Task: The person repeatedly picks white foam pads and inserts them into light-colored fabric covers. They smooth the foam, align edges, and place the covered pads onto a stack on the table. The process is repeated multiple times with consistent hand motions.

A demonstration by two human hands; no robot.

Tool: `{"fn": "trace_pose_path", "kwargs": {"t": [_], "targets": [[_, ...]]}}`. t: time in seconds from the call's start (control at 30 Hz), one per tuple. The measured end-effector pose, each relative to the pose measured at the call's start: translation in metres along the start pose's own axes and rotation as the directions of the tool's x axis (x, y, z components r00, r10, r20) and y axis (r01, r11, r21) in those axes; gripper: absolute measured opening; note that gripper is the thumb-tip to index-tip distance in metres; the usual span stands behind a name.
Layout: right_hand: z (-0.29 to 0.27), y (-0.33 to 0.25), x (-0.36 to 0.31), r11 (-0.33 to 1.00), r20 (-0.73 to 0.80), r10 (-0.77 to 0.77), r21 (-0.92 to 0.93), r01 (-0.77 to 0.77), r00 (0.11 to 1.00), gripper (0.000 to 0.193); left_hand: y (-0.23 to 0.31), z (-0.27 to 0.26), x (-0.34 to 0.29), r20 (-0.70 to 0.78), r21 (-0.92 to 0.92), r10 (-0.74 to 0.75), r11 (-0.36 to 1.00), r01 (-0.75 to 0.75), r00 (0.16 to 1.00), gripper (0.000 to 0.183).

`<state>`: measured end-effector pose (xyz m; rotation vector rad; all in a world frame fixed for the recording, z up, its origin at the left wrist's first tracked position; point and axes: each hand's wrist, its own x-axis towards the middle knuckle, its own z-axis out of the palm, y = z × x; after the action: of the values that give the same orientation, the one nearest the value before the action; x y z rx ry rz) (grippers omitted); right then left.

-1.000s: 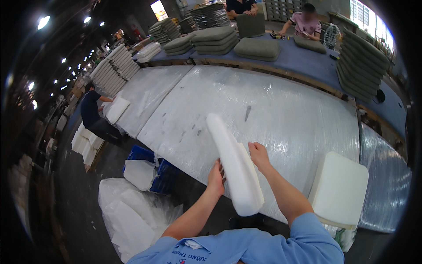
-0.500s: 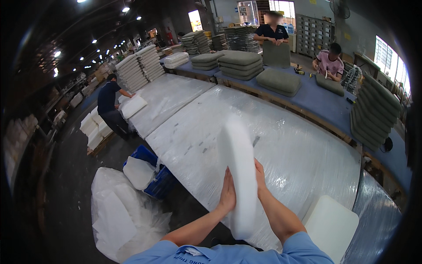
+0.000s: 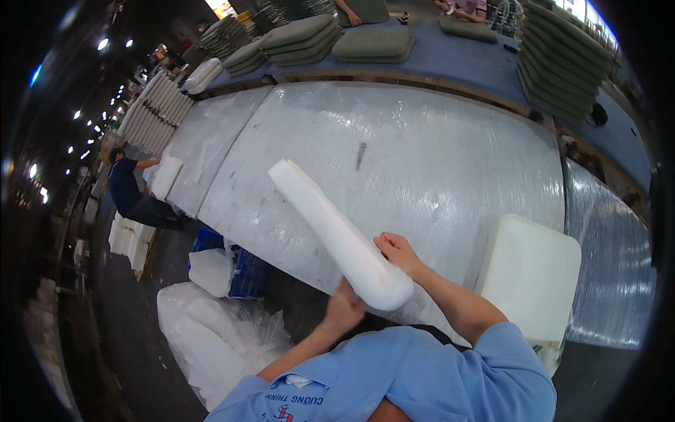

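A white foam cushion [image 3: 336, 235] is held on edge, tilted, its far end pointing to the upper left over the plastic-wrapped table [image 3: 436, 155]. My left hand [image 3: 344, 308] grips its near end from the left and below, with the fingers partly hidden by the foam. On the other side, my right hand [image 3: 396, 250] is closed against the cushion's right face near the same end. A second white cushion [image 3: 536, 271] lies flat on the table's right end, beside my right forearm.
Left of me stand a clear plastic bag of white foam [image 3: 211, 341] and a blue crate [image 3: 249, 274]. A co-worker [image 3: 130, 186] handles a white cushion at the far left. Grey-green cushions [image 3: 373, 44] and a tall stack of them [image 3: 562, 63] sit on the blue table beyond.
The cushion has swung from nearly upright to a slant toward the upper left. My hands have shifted to its near end, and the view has tipped further down.
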<state>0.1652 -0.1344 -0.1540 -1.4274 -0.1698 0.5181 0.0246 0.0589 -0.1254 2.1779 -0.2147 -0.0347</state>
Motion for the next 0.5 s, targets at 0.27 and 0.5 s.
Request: {"fn": "trace_pose_path", "kwargs": {"t": [0.27,0.5], "targets": [[-0.004,0.002,-0.008,0.999,-0.151,-0.053,0.004,0.054,0.987,0.023,0.119,-0.109,0.083,0.055,0.452,0.534,0.74,-0.498,0.844,0.047],[-0.028,-0.074,-0.081,0.988,-0.247,-0.15,-0.015,0.151,0.957,0.026,0.114,-0.139,0.129,0.602,0.133,0.479,0.729,-0.672,0.639,0.049]]}}
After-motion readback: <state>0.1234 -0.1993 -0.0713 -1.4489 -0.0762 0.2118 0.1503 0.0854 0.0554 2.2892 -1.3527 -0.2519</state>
